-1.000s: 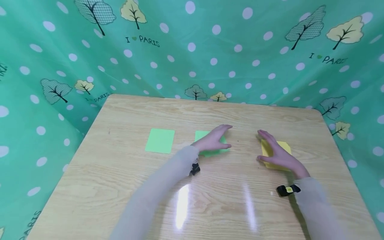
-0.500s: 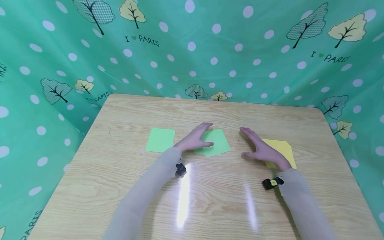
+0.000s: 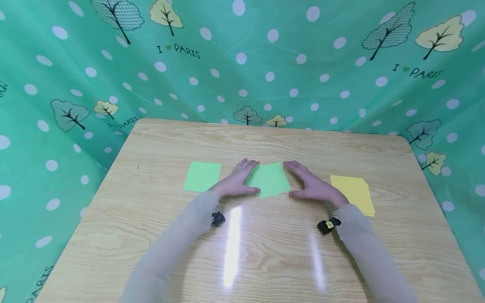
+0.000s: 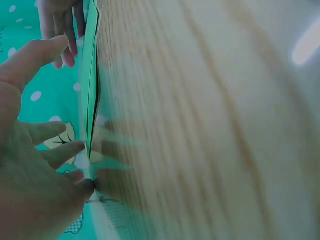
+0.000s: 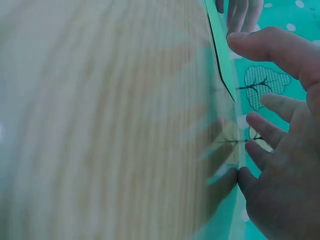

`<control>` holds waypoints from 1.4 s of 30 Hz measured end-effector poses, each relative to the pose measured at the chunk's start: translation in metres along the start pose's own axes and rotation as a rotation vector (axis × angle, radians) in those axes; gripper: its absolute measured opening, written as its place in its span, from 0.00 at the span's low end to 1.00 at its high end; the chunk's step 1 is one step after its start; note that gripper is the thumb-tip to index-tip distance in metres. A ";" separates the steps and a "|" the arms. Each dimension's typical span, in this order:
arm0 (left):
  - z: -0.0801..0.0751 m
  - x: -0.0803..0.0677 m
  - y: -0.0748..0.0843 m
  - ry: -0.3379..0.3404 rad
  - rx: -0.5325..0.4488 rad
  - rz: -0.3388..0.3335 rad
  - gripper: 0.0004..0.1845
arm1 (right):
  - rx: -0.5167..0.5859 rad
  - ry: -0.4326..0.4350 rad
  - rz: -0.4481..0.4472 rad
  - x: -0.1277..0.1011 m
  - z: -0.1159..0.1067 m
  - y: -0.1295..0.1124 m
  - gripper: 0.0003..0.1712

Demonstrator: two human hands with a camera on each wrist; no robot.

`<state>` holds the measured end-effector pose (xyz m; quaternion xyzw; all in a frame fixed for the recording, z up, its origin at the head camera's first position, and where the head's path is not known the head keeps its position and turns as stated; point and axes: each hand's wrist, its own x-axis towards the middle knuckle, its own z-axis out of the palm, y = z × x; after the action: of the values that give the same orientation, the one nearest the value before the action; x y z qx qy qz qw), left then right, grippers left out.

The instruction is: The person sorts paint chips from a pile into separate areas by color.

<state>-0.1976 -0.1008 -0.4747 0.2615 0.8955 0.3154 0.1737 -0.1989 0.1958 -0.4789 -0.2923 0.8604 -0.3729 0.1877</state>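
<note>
1. Centrally on the pale wooden table (image 3: 265, 252) lies a small stack of light green paper sheets (image 3: 270, 180), slightly fanned so its corners do not line up.
2. Left hand (image 3: 235, 184): flat on its edge against the stack's left side, fingers straight and relaxed, gripping nothing; the left wrist view shows its fingertips (image 4: 75, 147) close to the paper edge (image 4: 91, 80).
3. Right hand (image 3: 312, 186): likewise spread and extended beside the stack's right edge, thumb low near the front corner, holding nothing.
4. A single light green rectangular sheet (image 3: 202, 177) lies just left of the left hand.
5. A yellow paper stack (image 3: 353, 194) lies right of the right hand, apart from it.
6. Behind stands a green polka-dot cloth backdrop (image 3: 242, 63).
</note>
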 end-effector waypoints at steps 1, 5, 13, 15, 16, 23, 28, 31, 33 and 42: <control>0.000 -0.001 -0.001 -0.002 0.011 0.000 0.50 | -0.007 0.000 -0.004 0.002 0.001 -0.001 0.55; 0.000 -0.002 -0.001 0.004 0.012 -0.004 0.52 | -0.042 0.007 -0.020 0.008 0.002 -0.003 0.57; 0.001 -0.003 0.002 -0.025 0.062 -0.015 0.56 | -0.189 -0.025 -0.020 0.023 0.003 -0.001 0.62; 0.003 -0.003 0.002 -0.038 0.090 -0.014 0.58 | -0.218 -0.039 -0.011 0.025 0.003 -0.001 0.62; 0.003 -0.002 0.003 -0.041 0.104 -0.010 0.58 | -0.218 -0.042 -0.006 0.025 0.003 -0.003 0.62; 0.006 0.000 0.005 -0.060 0.165 -0.025 0.63 | -0.252 -0.028 0.011 0.029 0.005 -0.009 0.62; 0.006 0.001 0.006 -0.045 0.162 -0.035 0.62 | -0.266 -0.017 0.014 0.030 0.007 -0.011 0.61; 0.006 0.002 0.005 -0.023 0.149 -0.039 0.61 | -0.256 -0.006 0.015 0.031 0.009 -0.011 0.60; 0.006 0.003 0.004 -0.011 0.138 -0.040 0.60 | -0.251 0.001 0.016 0.031 0.010 -0.011 0.60; 0.007 0.005 -0.001 0.011 0.092 -0.045 0.60 | -0.225 0.012 0.010 0.028 0.014 -0.013 0.59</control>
<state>-0.1982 -0.0953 -0.4813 0.2472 0.9156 0.2714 0.1638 -0.2083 0.1633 -0.4814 -0.3050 0.8994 -0.2746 0.1504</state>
